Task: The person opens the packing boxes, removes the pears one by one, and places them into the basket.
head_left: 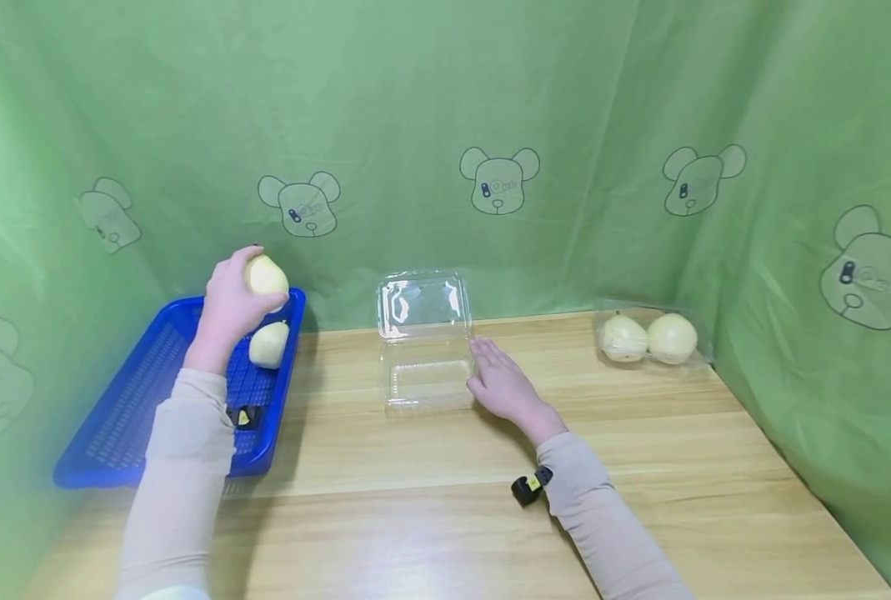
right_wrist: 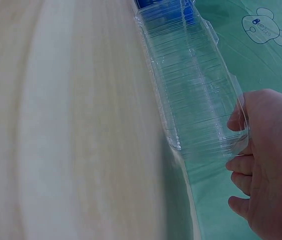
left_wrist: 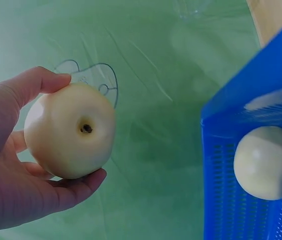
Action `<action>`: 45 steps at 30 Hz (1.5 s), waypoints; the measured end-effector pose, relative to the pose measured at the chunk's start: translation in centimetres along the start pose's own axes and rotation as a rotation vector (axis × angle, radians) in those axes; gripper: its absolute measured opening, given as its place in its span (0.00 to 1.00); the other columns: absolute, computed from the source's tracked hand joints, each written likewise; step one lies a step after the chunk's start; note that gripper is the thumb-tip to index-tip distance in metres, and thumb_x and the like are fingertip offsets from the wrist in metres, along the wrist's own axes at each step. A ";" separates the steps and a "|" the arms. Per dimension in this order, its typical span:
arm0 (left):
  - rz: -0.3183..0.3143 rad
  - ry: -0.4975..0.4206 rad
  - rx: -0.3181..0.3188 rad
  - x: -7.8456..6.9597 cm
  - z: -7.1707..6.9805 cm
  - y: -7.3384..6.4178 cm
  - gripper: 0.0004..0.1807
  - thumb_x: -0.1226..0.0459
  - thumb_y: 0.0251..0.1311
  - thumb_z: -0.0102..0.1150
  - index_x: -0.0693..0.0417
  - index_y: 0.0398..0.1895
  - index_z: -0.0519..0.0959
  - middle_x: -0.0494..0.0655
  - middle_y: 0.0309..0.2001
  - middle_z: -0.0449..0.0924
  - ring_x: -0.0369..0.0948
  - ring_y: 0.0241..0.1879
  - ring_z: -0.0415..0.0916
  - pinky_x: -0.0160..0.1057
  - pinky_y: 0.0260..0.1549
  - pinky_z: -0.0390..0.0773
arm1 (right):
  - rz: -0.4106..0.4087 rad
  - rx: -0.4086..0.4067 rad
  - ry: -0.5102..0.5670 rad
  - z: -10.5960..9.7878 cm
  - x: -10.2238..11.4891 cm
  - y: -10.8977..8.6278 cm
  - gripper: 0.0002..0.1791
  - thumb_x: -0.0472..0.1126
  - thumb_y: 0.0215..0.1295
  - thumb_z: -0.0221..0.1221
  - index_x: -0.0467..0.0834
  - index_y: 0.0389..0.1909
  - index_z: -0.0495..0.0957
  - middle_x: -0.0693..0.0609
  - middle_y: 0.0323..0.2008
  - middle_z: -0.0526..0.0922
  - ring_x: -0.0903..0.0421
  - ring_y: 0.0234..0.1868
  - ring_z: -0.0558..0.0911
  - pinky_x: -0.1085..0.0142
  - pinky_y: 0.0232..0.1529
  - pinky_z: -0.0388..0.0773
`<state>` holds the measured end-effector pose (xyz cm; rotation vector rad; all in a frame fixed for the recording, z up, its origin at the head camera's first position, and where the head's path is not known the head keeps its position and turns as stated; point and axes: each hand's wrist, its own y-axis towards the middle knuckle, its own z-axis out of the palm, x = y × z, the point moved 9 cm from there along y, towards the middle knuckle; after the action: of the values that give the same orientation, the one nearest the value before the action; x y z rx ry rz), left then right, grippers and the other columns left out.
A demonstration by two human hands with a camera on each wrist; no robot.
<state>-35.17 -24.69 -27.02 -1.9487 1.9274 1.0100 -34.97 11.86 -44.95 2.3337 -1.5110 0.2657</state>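
Observation:
My left hand (head_left: 229,298) grips a pale yellow pear (left_wrist: 71,131), thumb on one side and fingers on the other, raised above the far end of the blue plastic basket (head_left: 286,400). A second pear (head_left: 268,345) lies in that basket, by its right wall. In the middle of the table stands a clear plastic clamshell box (head_left: 428,379), its lid (head_left: 422,307) tipped up at the back and no fruit inside. At the box's right side, my right hand (head_left: 503,382) holds the edge; in the right wrist view the thumb and a finger are at its rim.
Two pears (head_left: 672,339) sit side by side in another clear plastic box (head_left: 612,310) at the table's far right corner. Green curtain (head_left: 400,100) with bear-head prints hangs around the back and sides of the wooden table (head_left: 385,517).

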 end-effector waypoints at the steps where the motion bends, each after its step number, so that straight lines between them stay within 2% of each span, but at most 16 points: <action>1: -0.003 0.000 -0.002 0.2 0.0 0.1 0.44 0.59 0.52 0.65 0.50 0.73 0.58 0.68 0.67 0.61 0.65 0.61 0.62 0.68 0.50 0.70 | -0.001 0.000 -0.002 0.0 0.0 0.0 0.34 0.45 0.72 0.45 0.32 0.73 0.51 0.37 0.75 0.53 0.40 0.77 0.53 0.49 0.77 0.51; 23: -0.097 -0.009 -0.009 5.5 0.5 0.9 0.44 0.60 0.53 0.64 0.54 0.74 0.57 0.71 0.66 0.61 0.67 0.63 0.60 0.68 0.53 0.67 | 0.001 0.001 -0.009 0.2 0.1 0.2 0.34 0.45 0.72 0.44 0.33 0.73 0.51 0.37 0.75 0.54 0.40 0.77 0.53 0.49 0.77 0.51; 32: -0.125 -0.030 0.000 7.5 1.1 1.4 0.44 0.60 0.54 0.65 0.56 0.73 0.57 0.73 0.66 0.61 0.68 0.64 0.58 0.67 0.56 0.66 | 0.000 -0.002 -0.007 0.2 0.2 0.4 0.34 0.45 0.72 0.45 0.32 0.73 0.51 0.37 0.75 0.54 0.40 0.76 0.53 0.49 0.77 0.51; 45: -0.185 -0.059 0.009 11.1 2.5 1.8 0.43 0.60 0.54 0.64 0.58 0.73 0.57 0.73 0.66 0.61 0.68 0.66 0.56 0.64 0.60 0.64 | 0.012 0.006 -0.008 0.2 -0.2 0.4 0.34 0.45 0.72 0.44 0.33 0.73 0.51 0.38 0.75 0.53 0.40 0.77 0.53 0.50 0.77 0.51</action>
<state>-38.72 -32.19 -34.95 -2.0243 1.6822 0.9937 -35.37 11.79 -45.15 2.3342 -1.5304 0.2645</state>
